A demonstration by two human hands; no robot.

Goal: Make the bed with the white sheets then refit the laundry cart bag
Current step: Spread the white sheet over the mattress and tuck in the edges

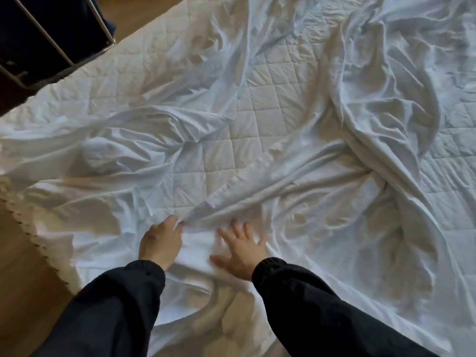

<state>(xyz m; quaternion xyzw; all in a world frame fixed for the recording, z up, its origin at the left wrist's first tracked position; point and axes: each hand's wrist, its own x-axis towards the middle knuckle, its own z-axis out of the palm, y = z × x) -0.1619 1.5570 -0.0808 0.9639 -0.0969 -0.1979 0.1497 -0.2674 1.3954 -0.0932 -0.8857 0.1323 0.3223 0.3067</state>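
Note:
A crumpled white sheet (334, 191) lies spread in folds over the bed. Its quilted white mattress pad (257, 119) shows bare in the middle. My left hand (161, 240) pinches a fold of the sheet's edge near the bed's front. My right hand (240, 247), slightly blurred, lies with fingers spread flat on the sheet just beside it. Both arms wear dark sleeves. The laundry cart (46, 39), a metal frame with a dark bag, stands at the top left beyond the bed's corner.
Wooden floor (23, 266) runs along the bed's left side and shows again at the top left next to the cart. The bed's left edge with a frilled trim (38, 243) slants down toward me.

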